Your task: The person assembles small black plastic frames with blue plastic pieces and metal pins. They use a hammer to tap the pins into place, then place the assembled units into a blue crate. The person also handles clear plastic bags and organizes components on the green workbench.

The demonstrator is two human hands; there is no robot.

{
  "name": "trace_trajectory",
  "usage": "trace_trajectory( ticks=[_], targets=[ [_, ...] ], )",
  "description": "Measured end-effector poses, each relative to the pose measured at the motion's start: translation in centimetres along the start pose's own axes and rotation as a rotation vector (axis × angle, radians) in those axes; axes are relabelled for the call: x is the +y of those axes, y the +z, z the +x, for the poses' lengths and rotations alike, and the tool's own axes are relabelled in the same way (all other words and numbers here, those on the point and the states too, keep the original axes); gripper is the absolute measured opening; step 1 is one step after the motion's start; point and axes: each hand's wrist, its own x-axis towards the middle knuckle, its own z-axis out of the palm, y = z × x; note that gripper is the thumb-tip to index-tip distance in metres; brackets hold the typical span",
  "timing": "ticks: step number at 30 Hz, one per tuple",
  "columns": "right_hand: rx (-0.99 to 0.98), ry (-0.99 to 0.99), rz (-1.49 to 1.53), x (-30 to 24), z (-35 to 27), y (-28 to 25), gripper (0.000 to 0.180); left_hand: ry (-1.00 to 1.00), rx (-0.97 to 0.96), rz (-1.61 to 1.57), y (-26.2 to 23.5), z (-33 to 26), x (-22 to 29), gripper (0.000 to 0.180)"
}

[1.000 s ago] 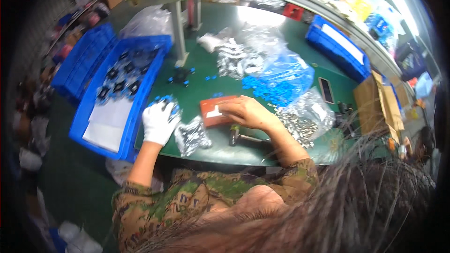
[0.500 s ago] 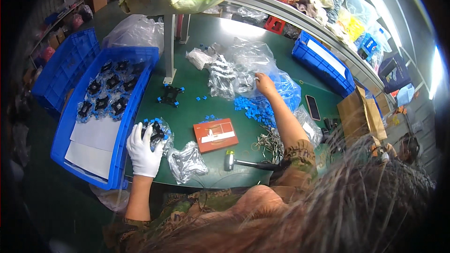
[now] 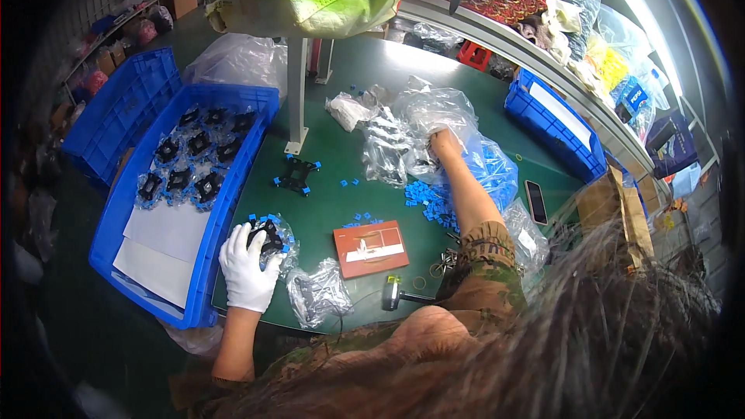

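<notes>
Beside the blue crate (image 3: 233, 209), the gloved left hand (image 3: 247, 268) has a closed grip on a bagged black part (image 3: 268, 237), while the right hand (image 3: 444, 142), farther from the crate, reaches into clear bags (image 3: 411, 128), its grip hidden.

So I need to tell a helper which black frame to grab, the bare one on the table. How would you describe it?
On the green table, beside the foot of the white post, lies a black frame with blue corner clips. Unlike those in the blue bin, it is unbagged.
</notes>
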Motion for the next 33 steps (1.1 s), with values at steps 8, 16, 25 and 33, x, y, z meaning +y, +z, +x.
trace_trajectory(
  ticks=[8, 16, 25, 33],
  targets=[
    [0.188, -0.227, 0.533, 3.3, -7.7, -5.9, 0.029, 0.04, 0.069, -0.103, 0.2, 0.3, 0.5, 0.05],
    [-0.942, -0.031, 1.762, -6.3, -22.8, -12.8, 0.021, -0.055, 0.217, -0.435, -1.4, 0.4, -0.2, 0.051],
    [-1.439, -0.189, 1.386, -15.4, -31.0, -11.6, 0.045, -0.344, -0.336, -1.325, -3.2, 2.2, 3.6, 0.071],
    [-1.151, -0.277, 1.107, -15.2, -32.0, -10.2, 0.052, -0.468, -0.105, -1.091, -2.4, 1.5, 2.9, 0.042]
  ],
)
